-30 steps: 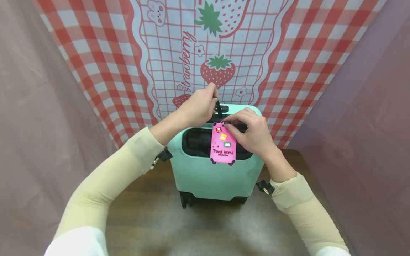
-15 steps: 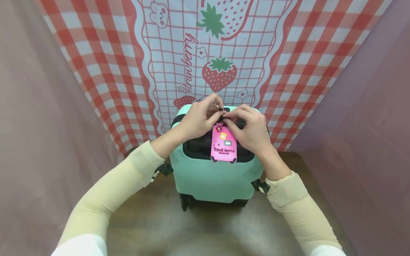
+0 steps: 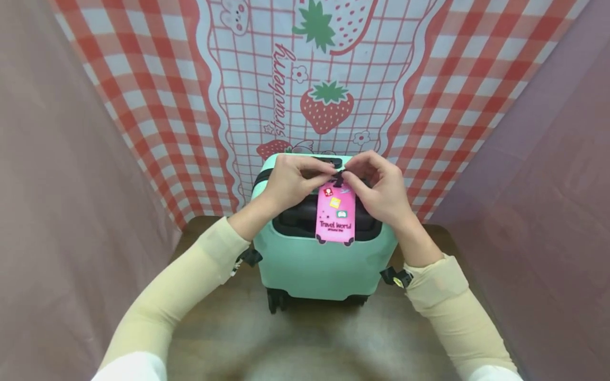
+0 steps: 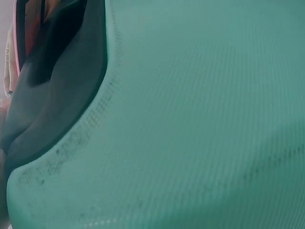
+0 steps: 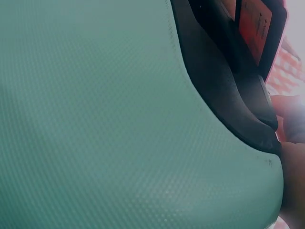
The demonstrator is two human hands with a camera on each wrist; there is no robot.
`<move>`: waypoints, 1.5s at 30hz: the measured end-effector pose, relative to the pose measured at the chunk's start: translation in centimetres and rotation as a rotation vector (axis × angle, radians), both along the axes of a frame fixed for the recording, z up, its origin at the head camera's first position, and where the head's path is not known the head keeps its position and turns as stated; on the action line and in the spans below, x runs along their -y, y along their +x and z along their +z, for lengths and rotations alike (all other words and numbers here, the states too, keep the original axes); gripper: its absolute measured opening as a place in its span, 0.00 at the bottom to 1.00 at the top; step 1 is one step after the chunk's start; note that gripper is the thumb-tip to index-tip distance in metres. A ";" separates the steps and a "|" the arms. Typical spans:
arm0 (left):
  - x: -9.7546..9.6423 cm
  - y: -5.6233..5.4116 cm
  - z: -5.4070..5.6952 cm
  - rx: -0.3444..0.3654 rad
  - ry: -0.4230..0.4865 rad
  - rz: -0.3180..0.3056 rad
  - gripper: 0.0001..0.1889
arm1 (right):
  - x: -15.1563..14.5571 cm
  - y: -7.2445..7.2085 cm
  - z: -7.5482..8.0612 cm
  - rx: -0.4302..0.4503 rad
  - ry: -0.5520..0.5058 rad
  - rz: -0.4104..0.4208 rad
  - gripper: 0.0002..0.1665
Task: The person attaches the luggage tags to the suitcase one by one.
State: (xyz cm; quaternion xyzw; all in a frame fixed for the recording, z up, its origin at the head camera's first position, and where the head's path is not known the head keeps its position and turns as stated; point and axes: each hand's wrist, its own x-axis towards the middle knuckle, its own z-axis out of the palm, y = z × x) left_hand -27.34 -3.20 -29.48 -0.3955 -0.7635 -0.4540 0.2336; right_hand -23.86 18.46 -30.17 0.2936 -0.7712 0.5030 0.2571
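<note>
A pink luggage tag [image 3: 335,217] printed "Travel World" hangs against the front of a mint-green suitcase [image 3: 324,270], over its black recess. Its short black strap [image 3: 339,179] is at the top, near the suitcase handle. From the left, my left hand [image 3: 296,182] pinches the strap between thumb and fingers. My right hand [image 3: 383,188] pinches it from the other side, thumb and forefinger close to the left fingertips. The fingers partly cover the strap. In the right wrist view the tag's dark-framed back [image 5: 257,33] shows, with part of the right hand [image 5: 290,119] at the edge.
Behind the suitcase hangs a red-checked strawberry cloth [image 3: 329,63]. Plain pinkish curtains [image 3: 71,185] close in both sides. The suitcase stands on black wheels [image 3: 276,300] on a wood-look surface [image 3: 310,344].
My left hand has come down from above the suitcase top to the strap, beside the right fingers. The tag has shifted slightly right.
</note>
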 end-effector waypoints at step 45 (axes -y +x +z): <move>-0.2 -0.4 -0.4 0.017 0.027 -0.083 0.16 | 0.0 -0.3 -0.4 -0.131 0.190 -0.122 0.03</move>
